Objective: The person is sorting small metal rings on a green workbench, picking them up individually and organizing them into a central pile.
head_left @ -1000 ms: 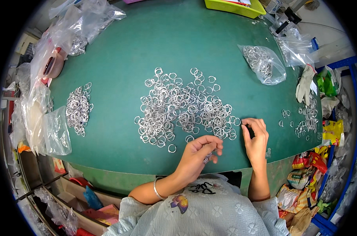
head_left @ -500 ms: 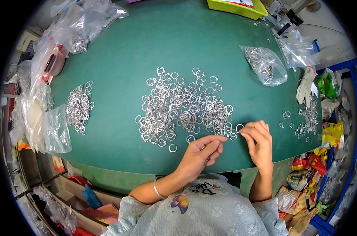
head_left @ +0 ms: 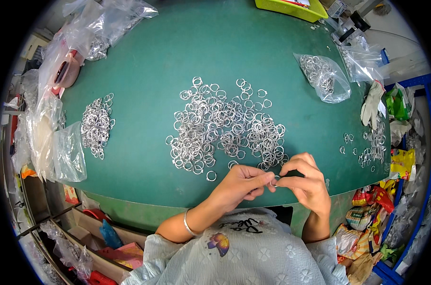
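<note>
A large loose heap of silver metal rings (head_left: 203,126) lies on the green tabletop in front of me. Close to the near edge, my right hand (head_left: 306,184) pinches one silver ring (head_left: 274,184) between thumb and fingertips. My left hand (head_left: 238,186) meets it there, thumb and forefinger pressed together at the ring's left side. Its other fingers are curled, and what they may enclose is mostly hidden. A single ring (head_left: 211,175) lies apart, just left of that hand.
A smaller pile of rings (head_left: 96,127) lies left, beside clear plastic bags (head_left: 69,152). To the right are a bag of rings (head_left: 322,78), a white glove (head_left: 370,105) and scattered rings (head_left: 374,147). A yellow-green tray (head_left: 294,9) stands at the far edge.
My right hand has moved left and nearer to me with a ring, bringing it to my left fingertips. The left forefinger, earlier stretched out, is now bent against the thumb. The view has shifted slightly.
</note>
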### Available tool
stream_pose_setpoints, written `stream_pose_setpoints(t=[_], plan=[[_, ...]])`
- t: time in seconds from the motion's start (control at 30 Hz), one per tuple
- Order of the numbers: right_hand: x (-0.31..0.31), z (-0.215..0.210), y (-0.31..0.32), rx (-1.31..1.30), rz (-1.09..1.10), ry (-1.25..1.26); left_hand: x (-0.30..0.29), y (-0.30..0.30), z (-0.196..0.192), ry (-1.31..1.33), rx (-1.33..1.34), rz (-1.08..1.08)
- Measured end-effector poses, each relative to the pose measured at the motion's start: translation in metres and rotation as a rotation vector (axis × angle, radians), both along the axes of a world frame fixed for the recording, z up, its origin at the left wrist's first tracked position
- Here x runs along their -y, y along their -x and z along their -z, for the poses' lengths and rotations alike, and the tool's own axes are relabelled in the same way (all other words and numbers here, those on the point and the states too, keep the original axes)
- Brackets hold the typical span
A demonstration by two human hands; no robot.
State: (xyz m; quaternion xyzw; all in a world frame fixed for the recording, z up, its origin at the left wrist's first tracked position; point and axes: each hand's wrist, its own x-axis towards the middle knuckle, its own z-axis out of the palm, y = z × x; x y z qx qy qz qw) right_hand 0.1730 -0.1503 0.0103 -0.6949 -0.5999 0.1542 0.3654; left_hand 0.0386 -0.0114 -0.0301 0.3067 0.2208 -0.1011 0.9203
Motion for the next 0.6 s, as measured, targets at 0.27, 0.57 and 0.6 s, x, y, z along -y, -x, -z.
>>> stream_pose_setpoints(t=[0.27, 0.57, 0.6], plan=[[-0.005, -0.002, 0.013, -0.228, 0.239, -0.069, 0.006, 0.005, -0.004, -0.094, 0.028, -0.177], [-0.003, 0.008, 0.024, -0.540, 0.278, -0.118, 0.013, 0.007, -0.019, -0.181, 0.021, -0.213], [-0.002, 0.008, 0.024, -0.564, 0.279, -0.120, 0.013, 0.007, -0.020, -0.189, 0.030, -0.201]])
